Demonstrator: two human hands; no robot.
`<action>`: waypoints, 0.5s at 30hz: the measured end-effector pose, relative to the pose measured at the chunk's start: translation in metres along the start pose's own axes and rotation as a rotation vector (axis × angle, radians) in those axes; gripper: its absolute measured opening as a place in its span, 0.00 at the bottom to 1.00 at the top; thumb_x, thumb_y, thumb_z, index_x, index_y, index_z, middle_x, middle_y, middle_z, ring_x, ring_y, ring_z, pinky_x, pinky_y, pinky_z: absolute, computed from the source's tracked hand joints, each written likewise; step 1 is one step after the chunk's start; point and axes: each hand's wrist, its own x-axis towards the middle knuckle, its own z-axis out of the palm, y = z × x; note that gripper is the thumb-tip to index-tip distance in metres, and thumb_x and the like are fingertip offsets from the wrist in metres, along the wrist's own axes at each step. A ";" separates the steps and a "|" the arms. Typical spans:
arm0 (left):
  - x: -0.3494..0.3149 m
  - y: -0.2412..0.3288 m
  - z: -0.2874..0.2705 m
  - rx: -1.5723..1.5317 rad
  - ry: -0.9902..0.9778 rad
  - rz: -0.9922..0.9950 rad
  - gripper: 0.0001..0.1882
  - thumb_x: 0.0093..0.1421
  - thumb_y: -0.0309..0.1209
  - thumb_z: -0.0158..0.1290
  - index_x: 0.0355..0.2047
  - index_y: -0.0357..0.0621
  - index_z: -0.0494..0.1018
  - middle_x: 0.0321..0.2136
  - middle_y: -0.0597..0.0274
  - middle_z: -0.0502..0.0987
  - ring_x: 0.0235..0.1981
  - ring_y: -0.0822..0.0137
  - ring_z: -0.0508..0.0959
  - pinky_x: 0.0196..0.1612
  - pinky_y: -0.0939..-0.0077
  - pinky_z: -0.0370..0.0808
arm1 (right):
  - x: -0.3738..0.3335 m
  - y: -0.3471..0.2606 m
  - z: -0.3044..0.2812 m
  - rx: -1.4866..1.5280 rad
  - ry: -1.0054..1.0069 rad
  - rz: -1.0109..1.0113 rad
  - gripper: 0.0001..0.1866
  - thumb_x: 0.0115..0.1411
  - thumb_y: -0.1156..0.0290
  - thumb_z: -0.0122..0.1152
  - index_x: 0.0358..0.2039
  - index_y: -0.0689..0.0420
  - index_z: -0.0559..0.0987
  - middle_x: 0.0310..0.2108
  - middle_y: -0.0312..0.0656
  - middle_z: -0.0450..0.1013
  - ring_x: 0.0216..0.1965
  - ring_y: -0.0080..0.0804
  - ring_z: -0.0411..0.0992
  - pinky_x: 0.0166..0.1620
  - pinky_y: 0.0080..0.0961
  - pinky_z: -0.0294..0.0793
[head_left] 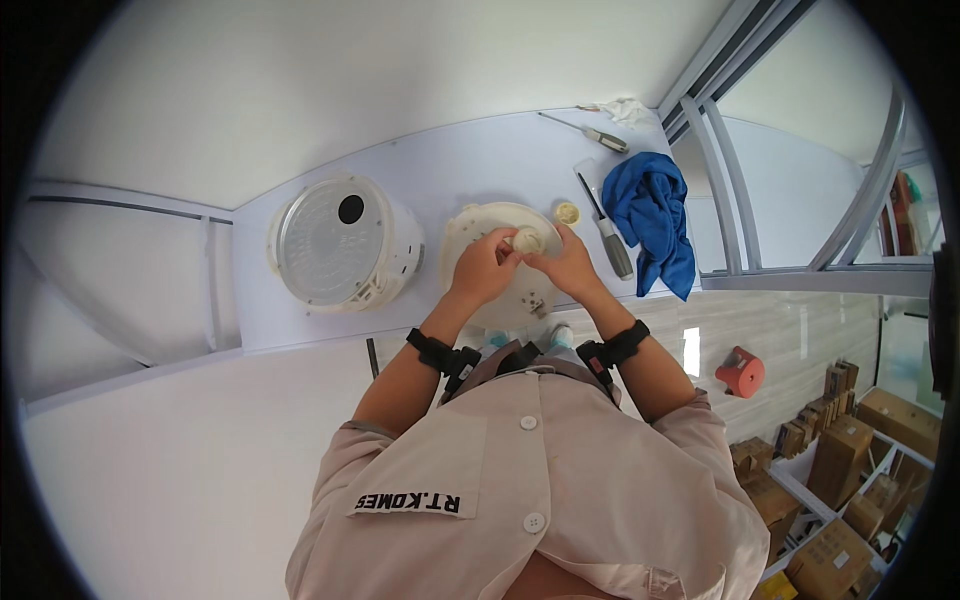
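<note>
1. Left hand: thumb and fingertips pinch the left side of a small, round, cream part.
2. Right hand: fingers bent, set against the right side of the part; whether they grip it or only steady it, the inspector cannot tell.
3. The part sits between the two hands, above a wide cream cover. Whether it touches the cover cannot be told.
4. The cover lies on the table beneath both hands. Small grey pieces lie on it, on the body side of the hands; their exact kind is too small to tell.
5. Each wrist wears a black band.
6. Just beyond the right hand stands a small round tub with yellowish contents.
7. To the right of the right hand lies a grey-handled screwdriver, shaft pointing away from the body. A crumpled blue cloth is beside it.
8. Left of the left hand, apart from the cover, rests a white drum with a black disc on its top.
9. Beyond the right hand, near the far edge, lie a second screwdriver and a white rag.
10. Well to the right, on the floor, are a red stool and cardboard boxes.
</note>
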 end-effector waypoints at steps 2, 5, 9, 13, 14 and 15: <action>-0.001 0.000 -0.001 -0.020 0.001 -0.001 0.20 0.70 0.32 0.66 0.61 0.45 0.82 0.40 0.57 0.88 0.37 0.65 0.85 0.46 0.68 0.83 | 0.002 0.001 0.000 -0.054 0.012 -0.047 0.34 0.55 0.64 0.83 0.58 0.67 0.80 0.52 0.55 0.84 0.53 0.44 0.84 0.57 0.38 0.82; 0.001 -0.009 0.000 -0.057 0.017 0.026 0.21 0.70 0.31 0.65 0.62 0.45 0.81 0.40 0.58 0.88 0.37 0.67 0.85 0.46 0.69 0.83 | 0.005 0.006 0.000 -0.085 0.006 -0.076 0.36 0.55 0.66 0.83 0.60 0.69 0.79 0.52 0.55 0.84 0.53 0.41 0.84 0.56 0.36 0.82; 0.004 -0.022 0.002 -0.094 0.042 0.072 0.21 0.72 0.30 0.64 0.63 0.44 0.82 0.41 0.58 0.88 0.37 0.69 0.85 0.45 0.69 0.83 | 0.008 0.007 0.000 -0.042 -0.030 -0.030 0.34 0.55 0.67 0.83 0.59 0.69 0.80 0.51 0.54 0.85 0.51 0.40 0.84 0.55 0.36 0.83; 0.005 -0.016 0.000 -0.117 0.049 -0.023 0.17 0.73 0.33 0.63 0.59 0.43 0.85 0.38 0.61 0.88 0.32 0.71 0.85 0.40 0.72 0.82 | 0.006 0.008 0.000 -0.005 -0.016 -0.015 0.35 0.55 0.67 0.84 0.60 0.68 0.79 0.51 0.53 0.84 0.51 0.40 0.84 0.55 0.36 0.83; 0.007 -0.011 -0.001 -0.143 0.043 -0.080 0.16 0.74 0.34 0.63 0.57 0.43 0.86 0.37 0.61 0.88 0.31 0.71 0.85 0.39 0.73 0.82 | 0.006 0.010 0.001 -0.011 -0.007 -0.019 0.35 0.55 0.67 0.84 0.60 0.68 0.79 0.51 0.53 0.84 0.51 0.39 0.84 0.55 0.36 0.83; 0.007 -0.006 -0.003 -0.169 0.038 -0.138 0.15 0.74 0.35 0.62 0.56 0.42 0.87 0.36 0.62 0.89 0.29 0.72 0.85 0.37 0.73 0.82 | 0.005 0.011 0.003 -0.016 0.000 -0.024 0.36 0.55 0.67 0.84 0.60 0.68 0.79 0.52 0.53 0.84 0.52 0.39 0.84 0.56 0.35 0.83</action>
